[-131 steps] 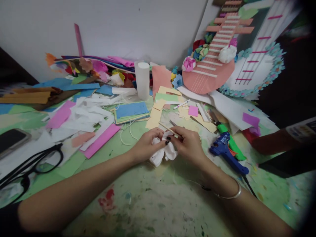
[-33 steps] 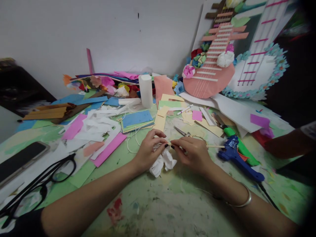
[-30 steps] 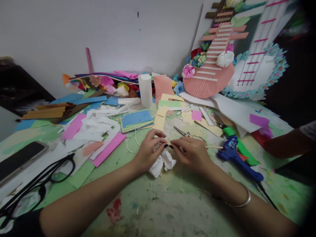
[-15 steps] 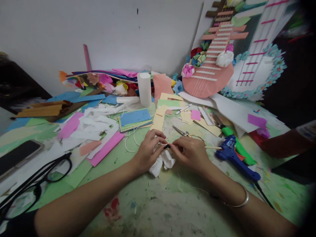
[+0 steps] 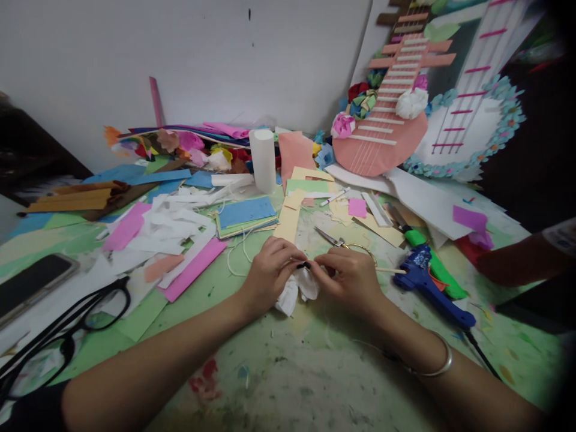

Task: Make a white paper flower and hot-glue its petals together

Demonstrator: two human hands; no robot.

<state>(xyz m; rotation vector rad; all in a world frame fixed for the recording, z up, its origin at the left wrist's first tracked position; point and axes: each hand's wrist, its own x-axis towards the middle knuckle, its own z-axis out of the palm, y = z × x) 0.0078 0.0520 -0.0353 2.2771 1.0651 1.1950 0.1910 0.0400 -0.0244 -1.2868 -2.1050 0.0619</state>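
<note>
My left hand and my right hand meet fingertip to fingertip above the middle of the table. Between them they pinch the top of a piece of crumpled white paper, whose loose folds hang below the fingers. The pinched part itself is hidden by my fingertips. Just behind my right hand lies a pair of scissors, blades pointing to the back left. A blue glue gun rests to the right of that hand, a pale glue stick pointing from it toward my wrist.
Stacked blue and green paper, white strips, a white paper roll and a green cutter lie around. Eyeglasses and a phone are at left. A pink paper guitar leans on the back wall.
Below my fingers, the hanging white paper has shifted slightly upward and its folds have turned. Both hands stay pinched together in nearly the same place.
</note>
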